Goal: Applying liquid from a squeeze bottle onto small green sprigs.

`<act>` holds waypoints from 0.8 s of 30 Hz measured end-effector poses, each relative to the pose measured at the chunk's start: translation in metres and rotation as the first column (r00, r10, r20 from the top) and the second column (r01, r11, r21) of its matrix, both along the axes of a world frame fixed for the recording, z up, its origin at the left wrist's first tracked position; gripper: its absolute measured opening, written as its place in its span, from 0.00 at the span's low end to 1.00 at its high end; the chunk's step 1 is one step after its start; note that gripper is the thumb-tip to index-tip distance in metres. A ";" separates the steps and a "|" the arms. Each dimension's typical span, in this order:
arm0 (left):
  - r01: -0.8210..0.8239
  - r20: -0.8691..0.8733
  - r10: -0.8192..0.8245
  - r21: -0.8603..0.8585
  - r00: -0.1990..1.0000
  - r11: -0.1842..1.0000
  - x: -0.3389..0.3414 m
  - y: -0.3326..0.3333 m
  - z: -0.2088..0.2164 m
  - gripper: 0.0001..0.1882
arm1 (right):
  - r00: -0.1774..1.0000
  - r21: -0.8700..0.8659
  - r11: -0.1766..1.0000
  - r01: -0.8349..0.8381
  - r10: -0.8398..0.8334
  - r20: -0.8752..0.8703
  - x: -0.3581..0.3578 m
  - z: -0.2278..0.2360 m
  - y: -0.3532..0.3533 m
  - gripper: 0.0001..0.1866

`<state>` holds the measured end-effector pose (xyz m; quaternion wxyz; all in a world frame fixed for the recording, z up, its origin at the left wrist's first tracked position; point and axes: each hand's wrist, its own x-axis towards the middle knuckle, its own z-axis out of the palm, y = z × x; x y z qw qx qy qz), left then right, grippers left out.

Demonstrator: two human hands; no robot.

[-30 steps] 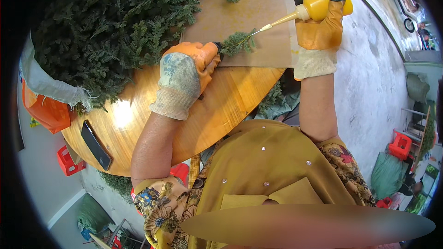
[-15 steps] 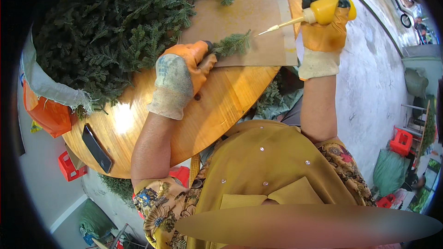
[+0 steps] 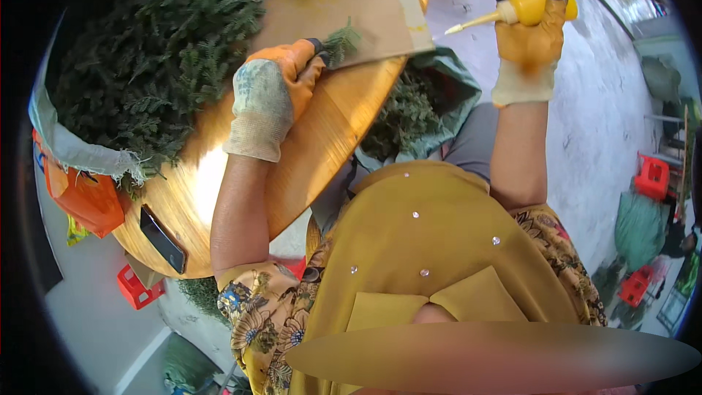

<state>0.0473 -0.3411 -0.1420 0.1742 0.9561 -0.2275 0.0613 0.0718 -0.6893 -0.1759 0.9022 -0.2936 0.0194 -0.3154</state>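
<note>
Found in left hand (image 3: 272, 95), gloved: one short green sprig (image 3: 341, 42), pinched at its base between narrowed fingers, with leafy end free over the near edge of a brown cardboard sheet (image 3: 347, 4) on the wooden worktop (image 3: 333, 117). Found in right hand (image 3: 531, 44), also gloved: a yellow bottle (image 3: 531, 4), held on its side by wrapped fingers, with slim nozzle (image 3: 479, 23) pointing left, beyond the cardboard's right edge and well apart from the sprig. Cannot confirm any liquid on the sprig. Noted on the cardboard: yellow marks, suggesting prior dispensing there. Judged partway along, with a large heap of greenery (image 3: 161, 58) apparently left to handle. Observed below the worktop's edge: a pale green sack (image 3: 466, 89) containing more greenery (image 3: 408, 108); cannot tell finished from unfinished there.
</note>
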 end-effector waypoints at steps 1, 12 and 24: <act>0.092 0.029 -0.092 -0.003 0.995 0.996 -0.006 -0.002 0.000 0.13 | 1.000 0.017 1.000 -0.008 0.007 0.018 -0.001 0.000 -0.004 0.26; 0.377 0.016 -0.385 0.168 0.923 0.911 -0.046 -0.027 0.015 0.16 | 0.956 0.086 0.967 -0.240 0.220 0.194 -0.026 -0.009 -0.045 0.26; -0.419 0.516 0.364 -0.010 0.775 0.908 0.048 0.042 0.031 0.11 | 0.997 0.061 0.998 0.031 -0.027 -0.067 -0.023 -0.010 -0.040 0.25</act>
